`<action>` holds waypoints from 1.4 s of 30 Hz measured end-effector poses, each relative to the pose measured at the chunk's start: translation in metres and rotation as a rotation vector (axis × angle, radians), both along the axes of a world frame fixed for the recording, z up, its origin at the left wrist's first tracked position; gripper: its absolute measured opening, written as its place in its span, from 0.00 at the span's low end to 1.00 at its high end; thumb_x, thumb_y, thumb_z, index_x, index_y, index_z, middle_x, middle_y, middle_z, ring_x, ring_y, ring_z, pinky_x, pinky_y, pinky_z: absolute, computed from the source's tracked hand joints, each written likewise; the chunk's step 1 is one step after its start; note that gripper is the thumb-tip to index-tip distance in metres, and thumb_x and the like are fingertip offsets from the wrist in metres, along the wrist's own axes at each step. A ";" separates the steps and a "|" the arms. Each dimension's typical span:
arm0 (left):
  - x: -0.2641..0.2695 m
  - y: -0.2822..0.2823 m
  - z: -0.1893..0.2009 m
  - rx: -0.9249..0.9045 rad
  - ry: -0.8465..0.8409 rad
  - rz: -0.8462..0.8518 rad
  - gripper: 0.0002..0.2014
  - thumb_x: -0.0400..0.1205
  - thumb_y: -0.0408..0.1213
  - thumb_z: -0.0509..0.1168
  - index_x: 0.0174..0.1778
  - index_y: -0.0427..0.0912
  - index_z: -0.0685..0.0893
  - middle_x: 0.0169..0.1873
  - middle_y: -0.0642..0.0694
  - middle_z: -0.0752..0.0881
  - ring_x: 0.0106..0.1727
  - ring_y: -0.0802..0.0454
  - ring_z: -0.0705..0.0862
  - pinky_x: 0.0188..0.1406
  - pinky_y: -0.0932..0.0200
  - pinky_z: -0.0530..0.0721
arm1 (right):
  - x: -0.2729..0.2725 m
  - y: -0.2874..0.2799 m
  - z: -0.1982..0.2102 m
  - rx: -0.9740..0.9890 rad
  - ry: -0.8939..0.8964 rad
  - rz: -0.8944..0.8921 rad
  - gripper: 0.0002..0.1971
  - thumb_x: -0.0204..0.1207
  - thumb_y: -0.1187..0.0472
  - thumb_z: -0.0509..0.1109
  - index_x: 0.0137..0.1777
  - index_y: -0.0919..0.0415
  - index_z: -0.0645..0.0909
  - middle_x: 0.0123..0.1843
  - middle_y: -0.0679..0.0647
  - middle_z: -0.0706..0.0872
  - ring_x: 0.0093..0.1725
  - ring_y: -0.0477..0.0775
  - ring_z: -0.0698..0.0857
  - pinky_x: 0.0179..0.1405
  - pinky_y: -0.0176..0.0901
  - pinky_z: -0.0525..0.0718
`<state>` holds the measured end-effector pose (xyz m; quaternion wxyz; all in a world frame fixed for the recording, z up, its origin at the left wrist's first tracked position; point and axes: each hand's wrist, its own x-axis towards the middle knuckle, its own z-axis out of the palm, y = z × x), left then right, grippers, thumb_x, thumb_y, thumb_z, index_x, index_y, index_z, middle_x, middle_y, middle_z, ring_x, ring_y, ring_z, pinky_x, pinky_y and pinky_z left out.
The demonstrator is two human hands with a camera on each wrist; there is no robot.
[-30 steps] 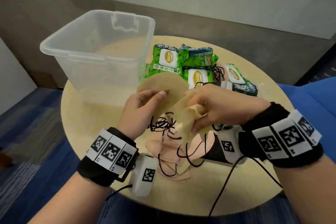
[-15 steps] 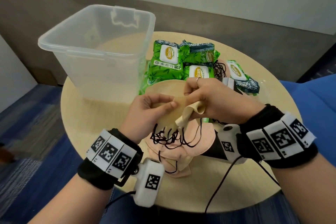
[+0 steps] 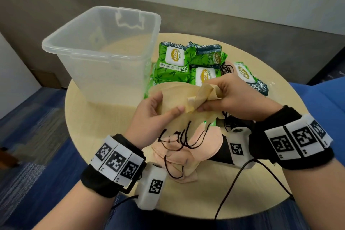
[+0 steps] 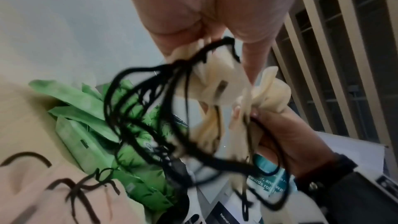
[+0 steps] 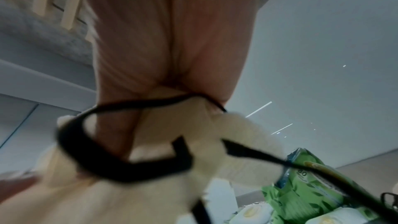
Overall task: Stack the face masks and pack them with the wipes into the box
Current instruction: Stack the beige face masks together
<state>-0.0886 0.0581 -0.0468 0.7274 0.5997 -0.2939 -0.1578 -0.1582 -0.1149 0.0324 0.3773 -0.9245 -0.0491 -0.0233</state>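
Both hands are up over the middle of the round, pale wood-grain counter point(image 3: 89, 136), working a bundle of soft cream masks point(image 3: 179, 99). The left hand point(image 3: 155, 115) has its thumb pressed across the front of the flat, rounded cloth and its fingers curled behind it, pinching the stack. The right hand point(image 3: 233, 99) grips one crumpled cream mask point(image 3: 207, 93), scrunched into folds between thumb and curled fingers right beside the left hand's stack. Thin black elastic ear loops point(image 3: 179, 136) dangle in a tangle beneath the held cloth; the left wrist view shows them as a blurred bunch of cords point(image 4: 150, 117) under the fingers.

Down on the counter, near its front edge and just under the hands, lies a loose heap of peach-pink masks point(image 3: 179, 153), limp and overlapping, with more black loops across them. Behind the hands, toward the far edge, sit the wipes point(image 3: 171, 63): glossy green leaf-print soft packs with white flip lids, piled against one another. At the far left edge stands the box point(image 3: 104, 50), a clear, frosted plastic tub with a rolled rim and a clip handle, upright and touching the nearest wipe pack. A black cable point(image 3: 231, 183) trails over the front edge.
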 end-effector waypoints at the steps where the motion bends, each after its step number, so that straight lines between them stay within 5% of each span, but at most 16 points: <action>1: -0.001 0.000 -0.001 0.007 -0.012 -0.030 0.13 0.71 0.37 0.69 0.52 0.46 0.83 0.43 0.56 0.90 0.47 0.60 0.87 0.44 0.65 0.84 | 0.001 0.002 0.002 0.011 0.013 0.009 0.09 0.64 0.73 0.78 0.37 0.58 0.86 0.33 0.48 0.86 0.33 0.39 0.81 0.36 0.34 0.80; 5: -0.003 0.001 -0.001 0.002 -0.079 -0.056 0.15 0.76 0.38 0.66 0.59 0.47 0.80 0.50 0.53 0.89 0.53 0.59 0.86 0.49 0.63 0.83 | 0.007 0.003 0.003 0.014 0.089 -0.034 0.11 0.65 0.73 0.77 0.37 0.56 0.85 0.32 0.44 0.87 0.34 0.40 0.84 0.38 0.35 0.83; 7: -0.001 0.003 -0.003 0.010 -0.148 -0.003 0.21 0.77 0.38 0.63 0.68 0.51 0.73 0.62 0.49 0.83 0.62 0.57 0.81 0.60 0.58 0.80 | 0.009 0.001 0.004 0.014 0.118 -0.066 0.07 0.65 0.72 0.78 0.40 0.62 0.86 0.37 0.54 0.90 0.37 0.46 0.85 0.42 0.44 0.85; 9: 0.001 0.004 -0.005 0.035 -0.231 0.057 0.32 0.78 0.39 0.63 0.76 0.62 0.59 0.74 0.44 0.71 0.75 0.49 0.72 0.73 0.47 0.72 | 0.010 0.000 0.003 0.003 0.125 -0.103 0.07 0.66 0.70 0.78 0.42 0.70 0.85 0.41 0.63 0.90 0.38 0.51 0.85 0.43 0.50 0.84; 11: 0.000 0.005 -0.004 0.035 -0.251 0.056 0.38 0.78 0.42 0.62 0.76 0.76 0.49 0.78 0.36 0.65 0.76 0.35 0.68 0.72 0.33 0.70 | 0.011 0.001 0.000 0.003 0.094 -0.141 0.08 0.68 0.66 0.77 0.41 0.71 0.84 0.41 0.65 0.89 0.37 0.53 0.83 0.43 0.52 0.83; 13: 0.000 0.006 -0.003 0.035 -0.295 0.089 0.36 0.81 0.36 0.60 0.75 0.76 0.53 0.73 0.40 0.74 0.57 0.44 0.84 0.59 0.46 0.83 | 0.012 0.001 -0.005 -0.002 0.046 -0.192 0.12 0.72 0.61 0.75 0.41 0.72 0.80 0.41 0.66 0.85 0.39 0.60 0.82 0.44 0.53 0.81; 15: 0.002 0.008 -0.005 0.078 -0.333 0.161 0.29 0.82 0.26 0.57 0.70 0.66 0.71 0.50 0.49 0.86 0.28 0.56 0.78 0.32 0.62 0.80 | 0.009 0.000 -0.005 0.020 0.004 -0.261 0.14 0.75 0.60 0.71 0.37 0.69 0.73 0.36 0.62 0.78 0.35 0.56 0.77 0.38 0.46 0.78; 18: 0.004 0.007 -0.007 0.141 -0.247 0.236 0.28 0.80 0.20 0.55 0.42 0.63 0.87 0.35 0.62 0.88 0.29 0.62 0.78 0.30 0.70 0.76 | 0.003 0.001 -0.002 0.293 0.012 -0.245 0.05 0.78 0.64 0.67 0.42 0.65 0.80 0.39 0.58 0.85 0.38 0.47 0.83 0.39 0.38 0.82; 20: 0.002 0.003 -0.002 0.138 -0.119 0.263 0.26 0.80 0.23 0.56 0.34 0.59 0.89 0.29 0.60 0.87 0.31 0.58 0.78 0.29 0.70 0.74 | 0.001 0.004 -0.002 0.525 0.001 -0.192 0.04 0.75 0.66 0.67 0.46 0.59 0.83 0.39 0.50 0.89 0.40 0.44 0.86 0.41 0.36 0.85; 22: -0.002 -0.001 0.004 0.038 -0.031 0.217 0.15 0.77 0.32 0.57 0.37 0.49 0.89 0.32 0.58 0.89 0.40 0.59 0.85 0.39 0.71 0.80 | 0.002 0.008 -0.004 0.586 -0.040 -0.144 0.08 0.72 0.69 0.69 0.49 0.59 0.81 0.41 0.49 0.88 0.40 0.43 0.87 0.40 0.34 0.85; 25: -0.005 -0.002 0.009 -0.070 0.054 0.101 0.15 0.76 0.44 0.61 0.40 0.39 0.90 0.39 0.47 0.91 0.46 0.53 0.88 0.48 0.63 0.84 | 0.006 0.018 -0.012 0.563 -0.087 -0.129 0.16 0.70 0.75 0.71 0.54 0.60 0.74 0.43 0.52 0.84 0.39 0.44 0.85 0.36 0.36 0.85; 28: -0.006 -0.003 0.009 -0.046 0.056 0.111 0.01 0.74 0.33 0.72 0.39 0.41 0.89 0.35 0.49 0.91 0.39 0.57 0.88 0.41 0.65 0.84 | 0.009 0.022 -0.018 0.563 -0.116 -0.141 0.13 0.73 0.75 0.69 0.51 0.58 0.73 0.40 0.53 0.83 0.37 0.42 0.83 0.34 0.35 0.84; 31: -0.005 -0.004 0.007 -0.051 0.102 0.131 0.04 0.72 0.25 0.71 0.38 0.38 0.86 0.29 0.51 0.89 0.31 0.60 0.86 0.32 0.69 0.83 | 0.007 0.022 -0.017 0.605 -0.105 -0.142 0.06 0.80 0.72 0.61 0.48 0.60 0.74 0.38 0.53 0.81 0.34 0.40 0.81 0.33 0.30 0.80; 35: -0.006 -0.004 0.008 -0.038 0.115 0.142 0.05 0.72 0.26 0.71 0.34 0.40 0.85 0.26 0.52 0.88 0.29 0.61 0.84 0.29 0.68 0.82 | 0.005 0.019 -0.017 0.568 -0.097 -0.160 0.08 0.80 0.73 0.60 0.42 0.61 0.74 0.36 0.50 0.78 0.34 0.40 0.77 0.34 0.29 0.76; 42: -0.001 0.001 0.006 0.038 0.074 0.204 0.06 0.72 0.30 0.73 0.32 0.45 0.86 0.27 0.51 0.87 0.29 0.59 0.83 0.30 0.69 0.81 | 0.002 0.009 -0.011 0.458 -0.138 -0.269 0.11 0.70 0.75 0.71 0.34 0.58 0.79 0.30 0.47 0.80 0.32 0.43 0.76 0.34 0.29 0.75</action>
